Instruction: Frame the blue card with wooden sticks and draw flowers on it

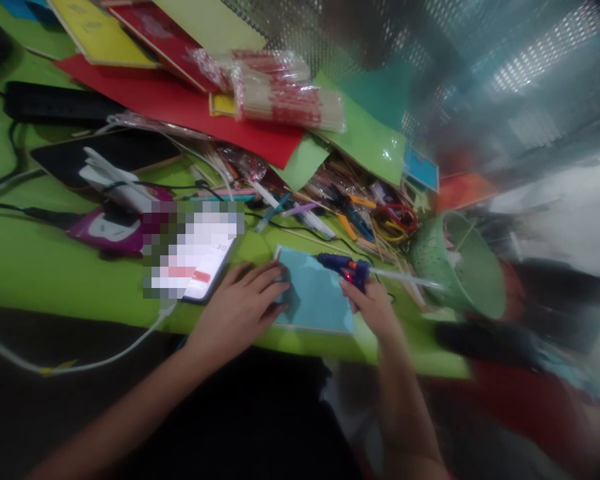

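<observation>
My right hand (373,303) is wrapped round the handle of a dark blue hot glue gun (355,268), which has a small red light lit. A clear glue stick (405,275) juts from its back end. The nozzle points left, over a light blue rectangular sheet (317,300) with thin pale strips along its edges; whether it touches cannot be made out. My left hand (253,297) rests on the left side of that sheet, fingers stretched and slightly apart, with the fingertips partly in shadow.
Left of the sheet lies a lit phone (200,267) on a white cable, beside a purple power strip (110,230). Behind are pens, pliers (355,217), wrapped stick bundles (290,103) and red card (180,107). A green basket (455,267) stands at the right.
</observation>
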`<act>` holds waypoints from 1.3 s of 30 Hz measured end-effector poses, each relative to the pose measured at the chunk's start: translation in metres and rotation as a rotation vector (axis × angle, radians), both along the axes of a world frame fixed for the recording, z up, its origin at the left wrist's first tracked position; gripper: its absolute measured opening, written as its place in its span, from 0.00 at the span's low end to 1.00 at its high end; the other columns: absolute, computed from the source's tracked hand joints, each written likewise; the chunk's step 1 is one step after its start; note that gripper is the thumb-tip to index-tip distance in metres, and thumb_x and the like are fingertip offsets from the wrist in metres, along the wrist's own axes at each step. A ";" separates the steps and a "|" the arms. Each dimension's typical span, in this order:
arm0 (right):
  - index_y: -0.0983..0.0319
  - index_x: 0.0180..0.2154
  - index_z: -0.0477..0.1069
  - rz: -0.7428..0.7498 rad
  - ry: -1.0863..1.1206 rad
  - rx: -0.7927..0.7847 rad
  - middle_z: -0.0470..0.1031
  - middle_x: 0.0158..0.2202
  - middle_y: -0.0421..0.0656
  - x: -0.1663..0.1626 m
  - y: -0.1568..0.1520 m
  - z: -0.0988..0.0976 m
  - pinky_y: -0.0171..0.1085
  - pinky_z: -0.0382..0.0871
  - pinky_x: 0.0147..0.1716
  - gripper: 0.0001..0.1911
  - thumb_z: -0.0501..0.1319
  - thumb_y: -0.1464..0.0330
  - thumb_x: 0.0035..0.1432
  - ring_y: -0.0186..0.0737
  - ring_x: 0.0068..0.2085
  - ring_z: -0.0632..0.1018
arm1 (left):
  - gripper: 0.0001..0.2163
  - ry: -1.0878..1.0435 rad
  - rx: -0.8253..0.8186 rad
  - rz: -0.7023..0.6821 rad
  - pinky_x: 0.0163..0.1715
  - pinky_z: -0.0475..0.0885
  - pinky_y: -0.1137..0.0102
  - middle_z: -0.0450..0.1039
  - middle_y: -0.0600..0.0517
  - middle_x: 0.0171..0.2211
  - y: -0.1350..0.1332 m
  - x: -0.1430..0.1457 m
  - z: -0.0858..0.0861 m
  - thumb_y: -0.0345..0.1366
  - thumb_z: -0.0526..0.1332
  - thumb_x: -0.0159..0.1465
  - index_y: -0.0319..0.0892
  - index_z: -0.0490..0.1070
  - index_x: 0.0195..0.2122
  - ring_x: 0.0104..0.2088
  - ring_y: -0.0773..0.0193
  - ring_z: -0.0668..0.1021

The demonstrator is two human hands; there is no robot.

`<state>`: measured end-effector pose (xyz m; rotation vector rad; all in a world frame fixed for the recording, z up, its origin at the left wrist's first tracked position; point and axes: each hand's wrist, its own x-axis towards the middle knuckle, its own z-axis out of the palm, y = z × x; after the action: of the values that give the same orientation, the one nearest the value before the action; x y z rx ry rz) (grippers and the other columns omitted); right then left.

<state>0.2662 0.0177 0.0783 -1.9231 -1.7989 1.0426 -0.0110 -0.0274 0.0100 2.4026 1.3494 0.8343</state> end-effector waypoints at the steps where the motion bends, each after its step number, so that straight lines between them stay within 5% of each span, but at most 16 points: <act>1: 0.58 0.31 0.72 0.004 -0.005 -0.001 0.68 0.16 0.36 -0.001 0.001 0.000 0.39 0.66 0.26 0.21 0.62 0.47 0.61 0.39 0.21 0.72 | 0.11 -0.011 -0.001 0.001 0.64 0.65 0.47 0.76 0.46 0.61 0.000 0.000 0.000 0.37 0.61 0.73 0.46 0.75 0.54 0.65 0.47 0.75; 15: 0.59 0.33 0.74 -0.036 0.035 -0.006 0.67 0.17 0.36 0.004 -0.001 -0.002 0.37 0.64 0.24 0.20 0.64 0.48 0.59 0.37 0.21 0.69 | 0.11 -0.012 -0.046 0.001 0.66 0.64 0.46 0.75 0.47 0.63 0.000 -0.001 0.000 0.36 0.61 0.73 0.47 0.75 0.55 0.66 0.47 0.73; 22: 0.63 0.44 0.81 -0.092 0.196 -0.007 0.67 0.21 0.36 -0.001 -0.004 0.005 0.35 0.60 0.24 0.26 0.66 0.48 0.56 0.34 0.23 0.65 | 0.10 0.012 -0.009 -0.003 0.64 0.65 0.45 0.75 0.45 0.63 0.000 -0.001 -0.002 0.37 0.62 0.73 0.46 0.75 0.53 0.65 0.46 0.74; 29: 0.61 0.33 0.76 -0.044 0.115 -0.016 0.64 0.19 0.35 0.001 -0.001 0.004 0.36 0.59 0.25 0.23 0.64 0.47 0.57 0.35 0.23 0.66 | 0.10 0.009 0.013 0.001 0.63 0.66 0.46 0.76 0.45 0.62 0.001 0.000 0.001 0.36 0.61 0.73 0.45 0.75 0.53 0.65 0.46 0.75; 39: 0.59 0.30 0.71 -0.021 0.119 -0.028 0.64 0.18 0.34 -0.003 0.001 0.000 0.35 0.60 0.23 0.20 0.64 0.48 0.59 0.34 0.21 0.66 | 0.11 -0.002 -0.018 0.001 0.65 0.65 0.46 0.76 0.46 0.63 0.000 -0.001 0.000 0.37 0.60 0.73 0.46 0.75 0.55 0.66 0.47 0.74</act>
<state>0.2628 0.0191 0.0783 -1.8496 -1.7049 1.1557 -0.0117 -0.0275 0.0095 2.3867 1.3517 0.8208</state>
